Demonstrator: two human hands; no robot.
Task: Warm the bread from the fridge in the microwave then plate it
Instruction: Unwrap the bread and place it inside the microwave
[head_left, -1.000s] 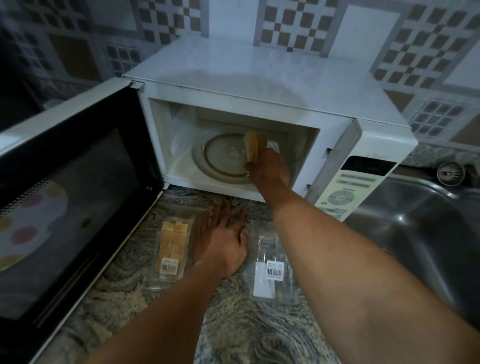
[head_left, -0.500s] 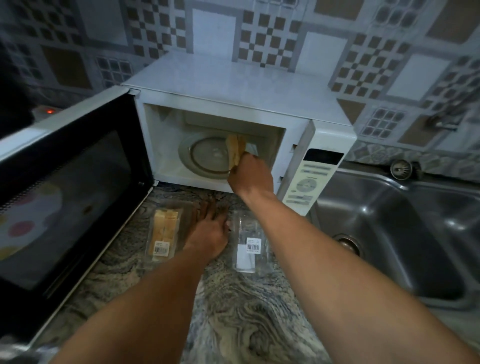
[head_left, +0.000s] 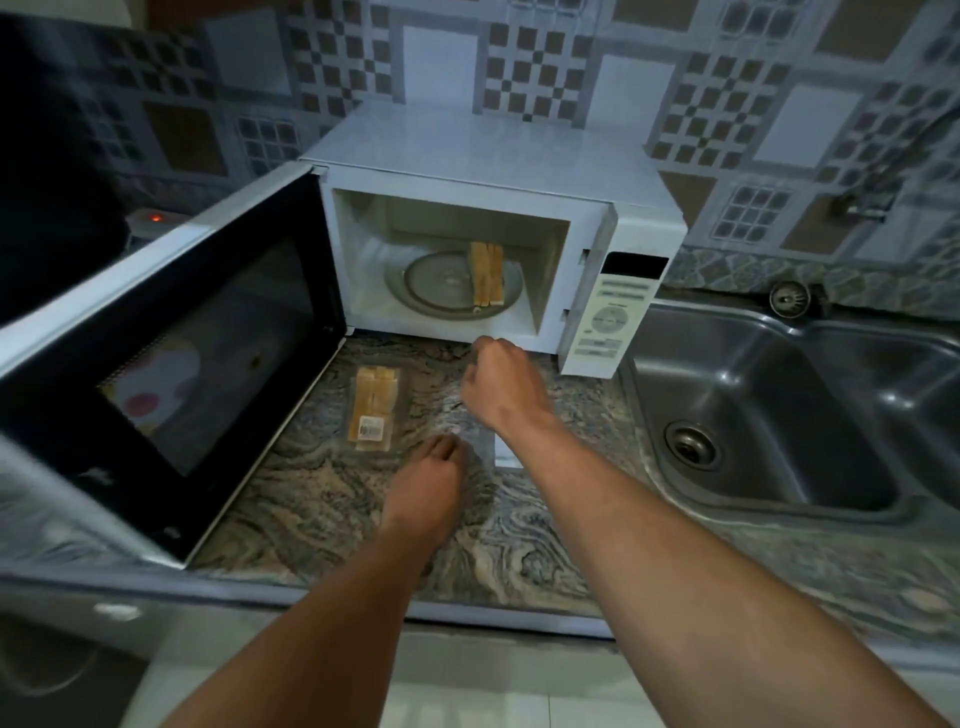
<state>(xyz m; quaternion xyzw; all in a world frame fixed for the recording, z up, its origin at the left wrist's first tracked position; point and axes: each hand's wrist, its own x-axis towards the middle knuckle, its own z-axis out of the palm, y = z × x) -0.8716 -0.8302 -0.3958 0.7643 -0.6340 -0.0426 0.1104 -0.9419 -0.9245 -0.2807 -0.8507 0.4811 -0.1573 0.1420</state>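
Head view: the bread (head_left: 487, 274), pale slices seemingly on edge, sat on the round glass turntable (head_left: 431, 283) inside the white microwave (head_left: 493, 150), with the door (head_left: 171, 353) wide open. Loading looked done. Closing, heating and plating were left, and I saw no plate. My right hand (head_left: 501, 387) hung just outside the cavity, fingers curled in, empty. My left hand (head_left: 426, 488) rested on the veined stone counter (head_left: 322, 499), fingers loosely bunched, gripping nothing. More slices lay in a clear plastic pack (head_left: 375, 410) nearby.
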